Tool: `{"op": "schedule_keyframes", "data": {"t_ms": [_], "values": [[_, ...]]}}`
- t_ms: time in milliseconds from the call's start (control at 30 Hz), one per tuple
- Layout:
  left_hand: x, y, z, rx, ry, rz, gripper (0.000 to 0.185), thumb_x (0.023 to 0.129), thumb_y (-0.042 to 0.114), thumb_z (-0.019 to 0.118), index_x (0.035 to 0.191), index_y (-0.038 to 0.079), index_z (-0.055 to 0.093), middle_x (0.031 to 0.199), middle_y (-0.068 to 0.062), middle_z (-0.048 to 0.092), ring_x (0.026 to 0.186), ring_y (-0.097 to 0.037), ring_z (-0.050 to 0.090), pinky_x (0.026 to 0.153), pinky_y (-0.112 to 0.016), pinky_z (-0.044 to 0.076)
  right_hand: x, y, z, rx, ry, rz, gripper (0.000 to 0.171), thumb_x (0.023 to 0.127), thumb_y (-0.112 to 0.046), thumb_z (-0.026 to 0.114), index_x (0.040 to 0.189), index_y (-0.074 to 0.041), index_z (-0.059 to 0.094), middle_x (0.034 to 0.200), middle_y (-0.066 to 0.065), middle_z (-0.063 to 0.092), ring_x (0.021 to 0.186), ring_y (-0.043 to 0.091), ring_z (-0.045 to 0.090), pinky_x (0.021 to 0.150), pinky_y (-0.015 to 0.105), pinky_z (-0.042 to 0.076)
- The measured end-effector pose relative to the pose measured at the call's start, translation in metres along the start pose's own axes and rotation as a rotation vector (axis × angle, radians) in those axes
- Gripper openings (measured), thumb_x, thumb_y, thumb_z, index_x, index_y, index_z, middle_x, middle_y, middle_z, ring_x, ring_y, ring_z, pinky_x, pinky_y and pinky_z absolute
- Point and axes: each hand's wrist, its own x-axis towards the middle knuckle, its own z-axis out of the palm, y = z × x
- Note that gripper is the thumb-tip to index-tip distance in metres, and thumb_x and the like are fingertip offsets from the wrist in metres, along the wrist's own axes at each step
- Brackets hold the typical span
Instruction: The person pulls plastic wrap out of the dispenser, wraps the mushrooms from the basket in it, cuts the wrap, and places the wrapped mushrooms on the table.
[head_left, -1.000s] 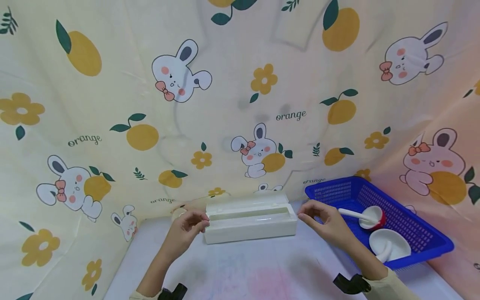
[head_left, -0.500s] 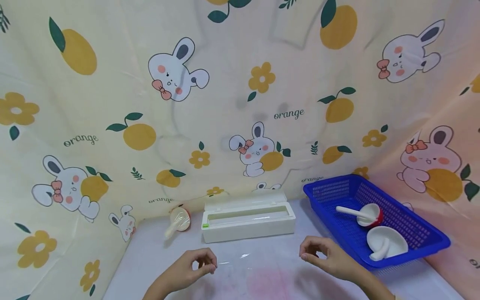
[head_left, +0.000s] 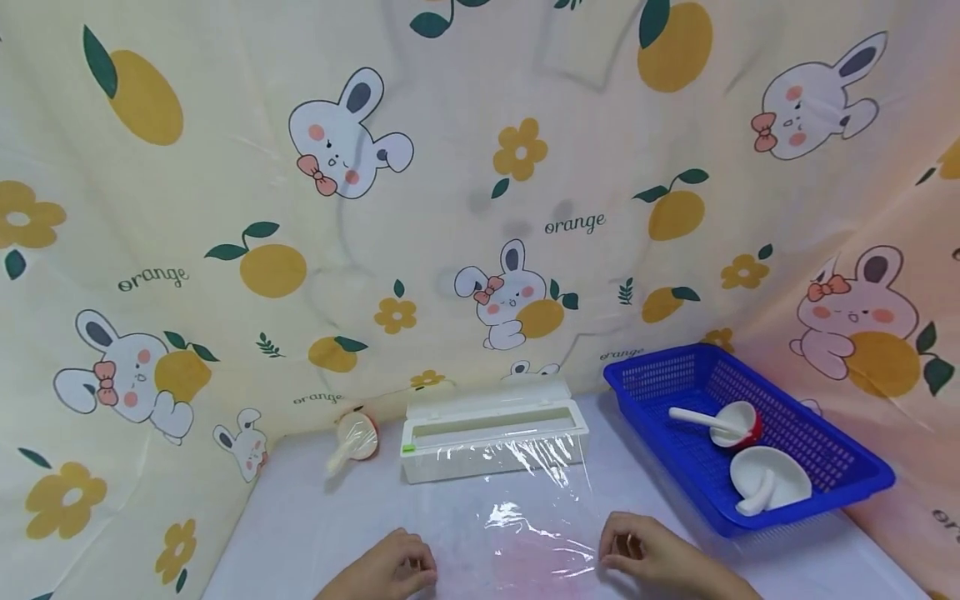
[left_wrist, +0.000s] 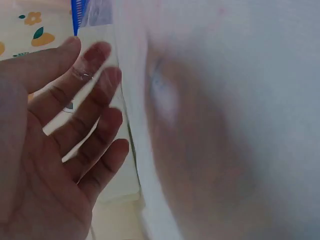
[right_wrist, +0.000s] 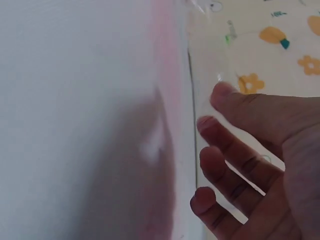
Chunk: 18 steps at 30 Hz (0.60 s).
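Cling film (head_left: 517, 517) stretches toward you over the surface (head_left: 300, 521) in the head view, running back to the white dispenser box (head_left: 491, 450), which lies straight ahead, slightly left of the midpoint between your hands. Your left hand (head_left: 386, 567) and right hand (head_left: 660, 554) stand well apart at the two sides of the sheet, each grip pinching it; creases gather at your right fingertips. The near edge of the sheet is hard to make out. The box's long axis runs left to right, its right end a little farther from you, and the line between your grips lies nearly parallel to it, with the film crossing between. Neither hand is plainly nearer the box. A ladle (head_left: 356, 437) lies left of the box, while the blue basket (head_left: 806, 429) stands beyond your right hand, clear of the sheet.

From your left wrist, the film meets the tips of your thumb and forefinger, and the other fingers fan loosely below.

From your right wrist, thumb and forefinger likewise close on the film's side, faint as it is, with the remaining fingers bent and holding nothing.
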Motion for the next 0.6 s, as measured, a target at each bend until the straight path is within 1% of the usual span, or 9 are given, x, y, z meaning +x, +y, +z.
{"op": "schedule_keyframes", "data": {"t_ms": [33, 67, 133, 167, 267, 367, 467, 533, 600], "values": [[0.001, -0.002, 0.002, 0.034, 0.01, 0.027, 0.01, 0.103, 0.028, 0.074, 0.094, 0.023, 0.078, 0.089, 0.021, 0.065, 0.088, 0.004, 0.052, 0.077, -0.019, 0.045, 0.0, 0.0, 0.0, 0.003, -0.018, 0.024, 0.016, 0.097, -0.003, 0.076, 0.101, -0.017, 0.069, 0.083, 0.002, 0.063, 0.077, -0.003, 0.053, 0.059, 0.02, 0.047], [0.001, -0.003, 0.004, 0.047, 0.012, 0.036, 0.011, 0.103, 0.028, 0.074, 0.093, 0.022, 0.078, 0.088, 0.021, 0.065, 0.087, 0.004, 0.052, 0.077, -0.018, 0.044, 0.0, -0.001, 0.0, 0.029, -0.046, 0.07, 0.014, 0.098, -0.004, 0.076, 0.102, -0.016, 0.069, 0.084, 0.001, 0.063, 0.078, -0.003, 0.054, 0.061, 0.02, 0.048], [0.002, -0.006, 0.007, 0.048, -0.005, 0.03, 0.014, 0.103, 0.028, 0.074, 0.092, 0.02, 0.078, 0.087, 0.021, 0.062, 0.086, 0.005, 0.051, 0.076, -0.018, 0.044, 0.0, -0.002, -0.001, 0.087, -0.102, 0.196, 0.009, 0.1, -0.008, 0.074, 0.103, -0.015, 0.069, 0.089, 0.0, 0.065, 0.081, -0.001, 0.056, 0.065, 0.021, 0.05], [0.003, -0.007, 0.008, 0.038, -0.023, 0.011, 0.015, 0.104, 0.028, 0.073, 0.092, 0.019, 0.078, 0.086, 0.022, 0.061, 0.085, 0.006, 0.051, 0.075, -0.019, 0.045, 0.0, -0.003, -0.001, 0.119, -0.127, 0.265, 0.006, 0.102, -0.01, 0.074, 0.103, -0.014, 0.069, 0.091, -0.001, 0.066, 0.082, 0.001, 0.057, 0.067, 0.021, 0.051], [0.004, -0.006, 0.008, -0.032, -0.093, -0.092, 0.019, 0.106, 0.028, 0.07, 0.093, 0.017, 0.077, 0.086, 0.023, 0.059, 0.081, 0.007, 0.051, 0.073, -0.021, 0.047, 0.0, -0.004, -0.001, 0.174, -0.176, 0.428, 0.002, 0.103, -0.016, 0.073, 0.103, -0.014, 0.072, 0.098, -0.003, 0.067, 0.087, 0.004, 0.06, 0.073, 0.024, 0.052], [0.005, -0.003, 0.009, -0.09, -0.102, -0.189, 0.016, 0.106, 0.026, 0.07, 0.094, 0.017, 0.076, 0.084, 0.02, 0.063, 0.077, 0.006, 0.054, 0.071, -0.023, 0.049, 0.0, -0.006, -0.001, 0.159, -0.189, 0.473, 0.003, 0.102, -0.016, 0.075, 0.099, -0.017, 0.074, 0.099, -0.003, 0.066, 0.088, 0.006, 0.06, 0.075, 0.024, 0.053], [0.005, 0.002, 0.01, -0.119, -0.05, -0.267, 0.008, 0.106, 0.023, 0.069, 0.099, 0.02, 0.073, 0.08, 0.017, 0.067, 0.072, 0.002, 0.058, 0.069, -0.025, 0.05, 0.001, -0.006, -0.001, 0.145, -0.188, 0.487, 0.006, 0.102, -0.017, 0.075, 0.097, -0.019, 0.075, 0.098, -0.004, 0.065, 0.087, 0.006, 0.06, 0.074, 0.023, 0.052], [0.005, 0.005, 0.01, -0.089, -0.02, -0.309, 0.001, 0.104, 0.024, 0.072, 0.103, 0.024, 0.071, 0.078, 0.017, 0.067, 0.069, 0.001, 0.059, 0.068, -0.026, 0.049, 0.001, -0.006, -0.001, 0.137, -0.185, 0.474, 0.006, 0.102, -0.018, 0.075, 0.096, -0.019, 0.076, 0.097, -0.005, 0.064, 0.086, 0.005, 0.059, 0.073, 0.023, 0.052], [0.006, 0.008, 0.011, -0.067, -0.009, -0.335, 0.007, 0.101, 0.025, 0.076, 0.105, 0.026, 0.07, 0.076, 0.017, 0.065, 0.068, 0.0, 0.058, 0.067, -0.026, 0.048, 0.001, -0.006, -0.002, 0.115, -0.18, 0.447, 0.007, 0.103, -0.019, 0.074, 0.096, -0.019, 0.077, 0.095, -0.006, 0.063, 0.086, 0.003, 0.058, 0.071, 0.023, 0.051]]}}
